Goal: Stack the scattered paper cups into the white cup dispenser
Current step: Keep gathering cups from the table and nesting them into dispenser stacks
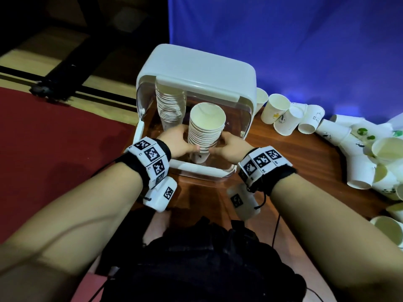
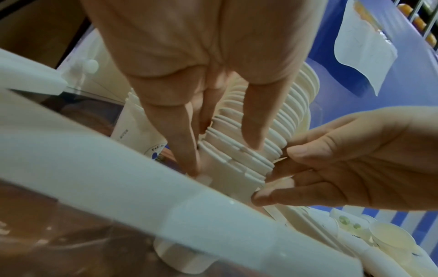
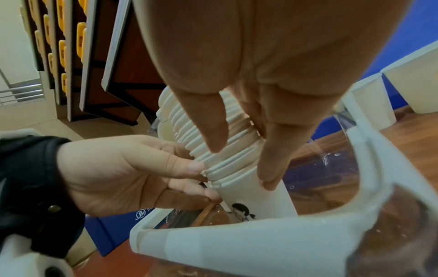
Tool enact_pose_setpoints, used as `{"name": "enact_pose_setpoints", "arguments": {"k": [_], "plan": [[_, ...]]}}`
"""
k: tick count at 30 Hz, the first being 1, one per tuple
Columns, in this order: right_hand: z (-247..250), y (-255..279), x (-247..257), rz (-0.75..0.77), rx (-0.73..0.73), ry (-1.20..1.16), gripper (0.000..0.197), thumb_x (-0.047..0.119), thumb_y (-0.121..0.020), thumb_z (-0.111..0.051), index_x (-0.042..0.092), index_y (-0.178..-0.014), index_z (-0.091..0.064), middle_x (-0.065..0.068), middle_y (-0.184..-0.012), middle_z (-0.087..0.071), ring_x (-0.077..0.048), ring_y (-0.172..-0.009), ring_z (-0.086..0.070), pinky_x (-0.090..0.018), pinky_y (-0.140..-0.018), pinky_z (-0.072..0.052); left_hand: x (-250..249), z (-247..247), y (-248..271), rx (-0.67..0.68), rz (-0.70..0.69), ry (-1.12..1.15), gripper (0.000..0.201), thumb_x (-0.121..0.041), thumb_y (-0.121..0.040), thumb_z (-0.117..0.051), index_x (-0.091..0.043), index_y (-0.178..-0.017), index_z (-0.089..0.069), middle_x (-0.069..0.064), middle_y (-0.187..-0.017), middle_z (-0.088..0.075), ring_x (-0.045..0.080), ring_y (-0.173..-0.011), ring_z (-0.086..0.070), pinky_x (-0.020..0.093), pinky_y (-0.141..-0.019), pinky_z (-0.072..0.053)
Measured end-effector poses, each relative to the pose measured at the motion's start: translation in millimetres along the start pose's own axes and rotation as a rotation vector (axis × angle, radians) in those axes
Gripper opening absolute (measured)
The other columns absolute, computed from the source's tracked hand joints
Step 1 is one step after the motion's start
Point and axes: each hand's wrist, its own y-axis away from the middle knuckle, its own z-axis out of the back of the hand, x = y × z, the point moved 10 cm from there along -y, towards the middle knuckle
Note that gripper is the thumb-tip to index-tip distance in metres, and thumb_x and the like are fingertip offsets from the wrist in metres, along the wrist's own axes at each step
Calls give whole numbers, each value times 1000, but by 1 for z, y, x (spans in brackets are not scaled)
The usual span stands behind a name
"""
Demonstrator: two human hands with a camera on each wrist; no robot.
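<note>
Fingers of both hands curl round one tall stack of paper cups: left hand on its left side, right hand on its right, thumbs toward the wearer. Stack stands upright inside the white cup dispenser, base apparently on its floor. Second stack behind-left. Loose cups scattered on the table, right.

Two cup stacks, one dispenser, perhaps twenty loose cups

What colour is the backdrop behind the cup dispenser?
Blue backdrop, behind the cup dispenser; clearest in the head view.
</note>
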Motion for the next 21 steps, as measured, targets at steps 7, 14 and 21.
{"name": "enact_pose_setpoints", "arguments": {"k": [7, 14, 21], "plan": [[10, -27, 8, -31, -58, -120, 50, 28, -84, -62, 10, -129, -48, -12, -125, -59, -27, -115, -56, -36, -101, -43, 11, 8, -24, -28, 64, 145, 59, -31, -79, -68, -14, -132, -48, 7, -134, -54, 25, -122, -50, 36, -103, -39], [17, -41, 20, 3, -75, -152, 47, 20, -87, -58, 6, -130, -46, -13, -133, -53, -26, -121, -50, -25, -94, -38, 24, 5, -41, -39, 127, 258, 53, -30, -76, -70, -10, -124, -56, 7, -126, -60, 24, -117, -55, 41, -105, -40], [14, -46, 14, -14, -71, -229, 53, 23, -85, -61, 11, -134, -43, -9, -134, -53, -26, -123, -49, -28, -102, -39, 20, 4, -42, -23, 130, 234, 54, -29, -79, -67, -8, -126, -54, 9, -131, -57, 25, -122, -52, 40, -106, -39]]}}
